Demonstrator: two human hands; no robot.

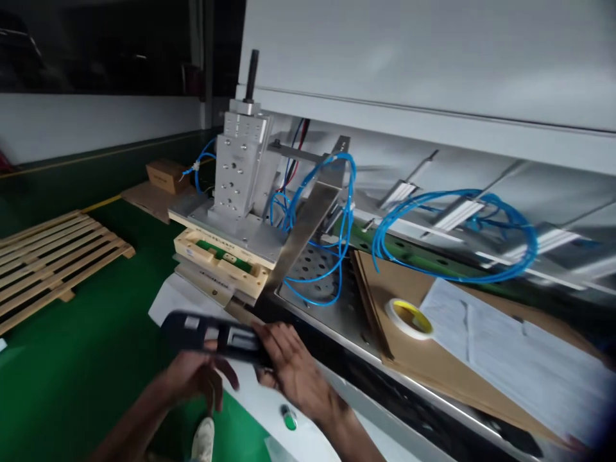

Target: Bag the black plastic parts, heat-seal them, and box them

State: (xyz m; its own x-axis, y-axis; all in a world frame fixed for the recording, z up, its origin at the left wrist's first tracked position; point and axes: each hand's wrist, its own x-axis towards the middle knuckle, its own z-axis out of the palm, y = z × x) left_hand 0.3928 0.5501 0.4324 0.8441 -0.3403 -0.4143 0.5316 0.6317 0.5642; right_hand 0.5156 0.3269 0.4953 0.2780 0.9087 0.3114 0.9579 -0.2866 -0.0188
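Right fingers holding dark elongated part, left fingers loosely parted below, lettering on cream fixture blurred

A dark, elongated part was gripped at one end by the right hand. The left hand was held under its lower edge, the fingers bent downward; whether contact was made could not be told through the blur. Beyond, a cream-coloured fixture was positioned beneath a metal block assembly topped by a dark rod. Blue tubing was looped around a slanted metal bracket, and a blue coil was draped across metal cylinders. A tape roll was set on cardboard beside white paper. A wooden pallet was laid on the green floor.
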